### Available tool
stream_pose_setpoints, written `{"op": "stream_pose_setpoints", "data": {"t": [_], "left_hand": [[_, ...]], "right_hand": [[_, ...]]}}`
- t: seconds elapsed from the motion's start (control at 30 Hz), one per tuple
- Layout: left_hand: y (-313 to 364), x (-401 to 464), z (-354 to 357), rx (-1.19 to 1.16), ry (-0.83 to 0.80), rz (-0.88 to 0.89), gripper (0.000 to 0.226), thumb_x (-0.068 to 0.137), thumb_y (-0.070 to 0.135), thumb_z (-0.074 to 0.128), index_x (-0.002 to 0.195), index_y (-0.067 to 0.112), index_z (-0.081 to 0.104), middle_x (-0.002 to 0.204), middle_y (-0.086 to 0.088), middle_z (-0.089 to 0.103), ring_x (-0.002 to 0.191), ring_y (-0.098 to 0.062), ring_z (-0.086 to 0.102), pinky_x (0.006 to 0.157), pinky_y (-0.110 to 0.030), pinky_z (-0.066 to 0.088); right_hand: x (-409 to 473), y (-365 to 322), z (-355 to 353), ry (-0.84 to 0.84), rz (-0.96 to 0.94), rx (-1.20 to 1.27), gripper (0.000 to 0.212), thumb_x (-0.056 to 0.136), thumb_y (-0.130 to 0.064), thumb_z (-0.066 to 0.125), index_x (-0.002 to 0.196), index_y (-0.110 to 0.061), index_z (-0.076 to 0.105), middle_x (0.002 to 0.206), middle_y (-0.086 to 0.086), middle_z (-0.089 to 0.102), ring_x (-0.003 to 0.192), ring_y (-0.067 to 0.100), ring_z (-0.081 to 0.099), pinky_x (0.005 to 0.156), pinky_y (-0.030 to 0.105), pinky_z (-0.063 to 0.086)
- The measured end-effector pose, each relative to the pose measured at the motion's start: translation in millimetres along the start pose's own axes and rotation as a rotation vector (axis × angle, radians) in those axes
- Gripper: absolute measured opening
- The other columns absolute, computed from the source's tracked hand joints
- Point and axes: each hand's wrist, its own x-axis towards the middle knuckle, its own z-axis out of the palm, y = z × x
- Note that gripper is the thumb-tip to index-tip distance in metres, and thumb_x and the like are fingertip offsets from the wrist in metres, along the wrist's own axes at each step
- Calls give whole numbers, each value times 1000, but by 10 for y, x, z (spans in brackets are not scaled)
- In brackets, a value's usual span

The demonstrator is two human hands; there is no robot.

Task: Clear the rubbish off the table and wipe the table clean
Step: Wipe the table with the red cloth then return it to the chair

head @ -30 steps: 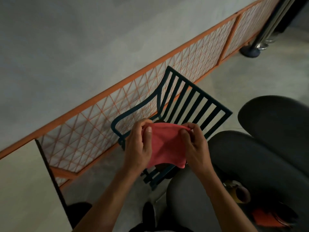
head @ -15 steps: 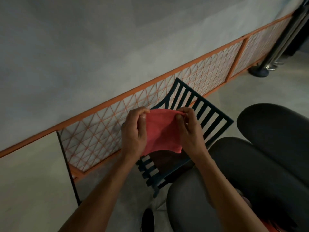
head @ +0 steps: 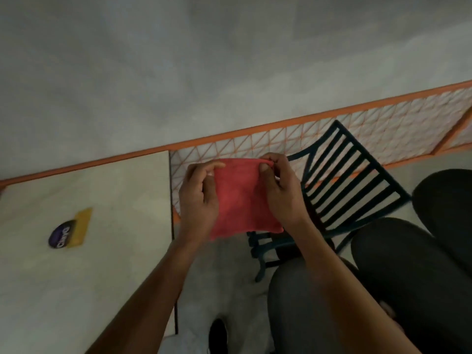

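head view: both hands hold a soft red square cloth [head: 242, 198] by its top corners, left hand [head: 200, 198] and right hand [head: 281, 192] pinching. the pale stone table [head: 107, 277] with its purple-and-yellow wrapper [head: 70, 229] lies left, nearer the left hand.
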Motion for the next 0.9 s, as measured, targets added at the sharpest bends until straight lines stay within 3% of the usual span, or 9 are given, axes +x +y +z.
{"op": "stream_pose_setpoints", "data": {"t": [0.17,0.3,0.4,0.57,0.77,0.9], "left_hand": [[-88,-262,-762,85,113,-106,26,107,14,41,120,17,64,116,-1,61,109,-5,58,96,-13,43],[-287,-422,-1367,124,203,-172,23,108,23,42,121,32,59,115,7,58,108,2,56,95,-18,46],[-466,-649,-1925,155,247,-239,16,105,28,51,118,37,54,114,10,57,108,0,56,93,-21,48],[-834,-1181,-2814,226,261,-246,24,100,30,51,123,27,57,113,11,56,103,-4,58,90,-20,49],[-1316,-1905,-3600,265,272,-413,30,100,27,48,126,19,61,115,4,58,104,3,57,87,-10,44],[-1522,-2263,-3906,282,263,-532,34,99,28,46,129,23,61,116,6,57,104,9,54,87,-5,40]], "right_hand": [[-180,-279,629,-161,-21,50,21,105,-29,43,118,-18,55,97,-3,62,82,-5,57,68,7,43],[-294,-487,1233,-235,-52,34,23,105,-34,43,120,-23,56,102,-12,63,94,-1,59,81,16,46],[-508,-675,1825,-312,-95,40,17,104,-30,45,116,-27,57,101,-23,60,94,-8,56,79,6,41],[-1054,-809,2680,-414,-98,43,16,103,-28,47,113,-24,60,102,-25,60,95,-15,55,78,1,37],[-1800,-773,3563,-512,-46,33,14,102,-28,52,110,-24,63,101,-24,64,94,-11,59,77,4,40],[-2140,-727,3942,-598,0,15,13,101,-28,54,109,-25,63,99,-25,64,92,-15,58,74,1,39]]}}
